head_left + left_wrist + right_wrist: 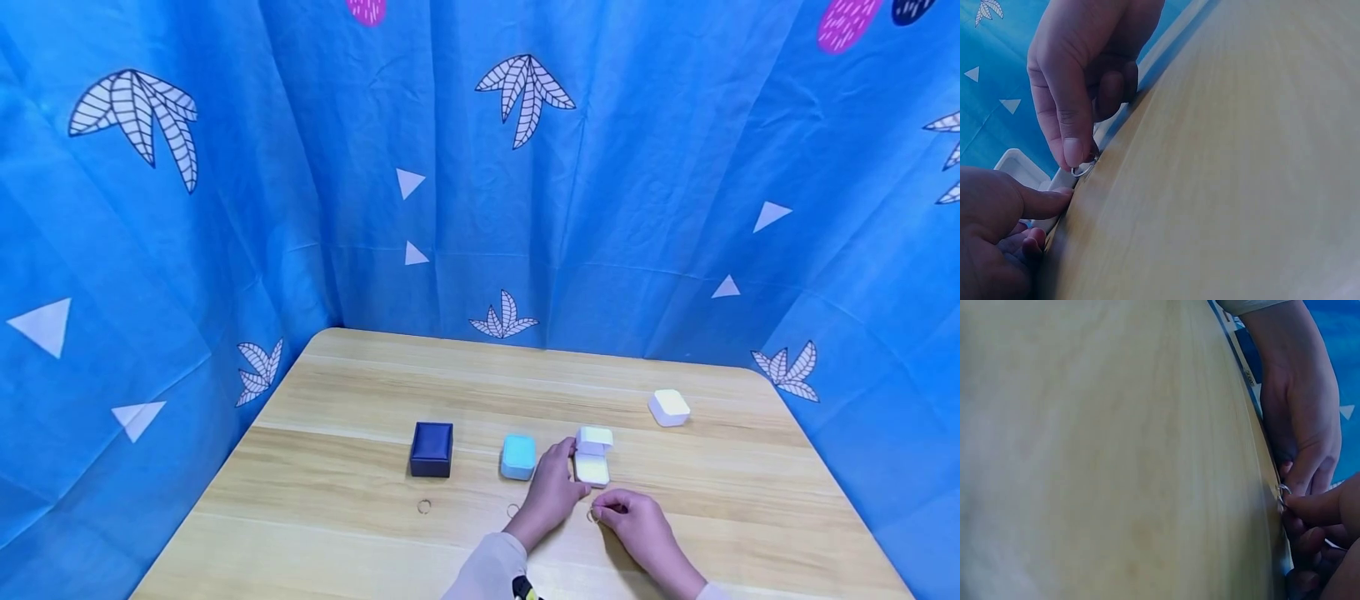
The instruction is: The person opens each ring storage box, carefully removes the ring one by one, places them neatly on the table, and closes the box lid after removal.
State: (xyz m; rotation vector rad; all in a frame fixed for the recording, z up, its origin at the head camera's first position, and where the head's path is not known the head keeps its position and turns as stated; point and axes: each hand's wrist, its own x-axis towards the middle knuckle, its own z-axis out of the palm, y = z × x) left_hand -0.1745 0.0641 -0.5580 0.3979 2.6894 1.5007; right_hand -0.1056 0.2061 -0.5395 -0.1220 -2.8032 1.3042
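In the head view my left hand (551,490) grips a small white ring box (592,471) by its left side, thumb at the front corner and fingers at the back. The box's lid stands raised. Just in front of it, my right hand (637,525) pinches a thin ring (590,516) between thumb and forefinger. The left wrist view shows the ring (1084,174) hanging at the fingertips, close to the tabletop and near the left thumb. From the right wrist view, the ring (1280,498) overlaps the left hand (1304,412) behind it.
Left of the hands stand a light blue ring box (519,457) and a dark blue box (432,449), both closed. A ring (424,507) lies before the dark box, another ring (512,510) beside my left wrist. A closed white box (669,407) sits back right on the wooden table (315,500).
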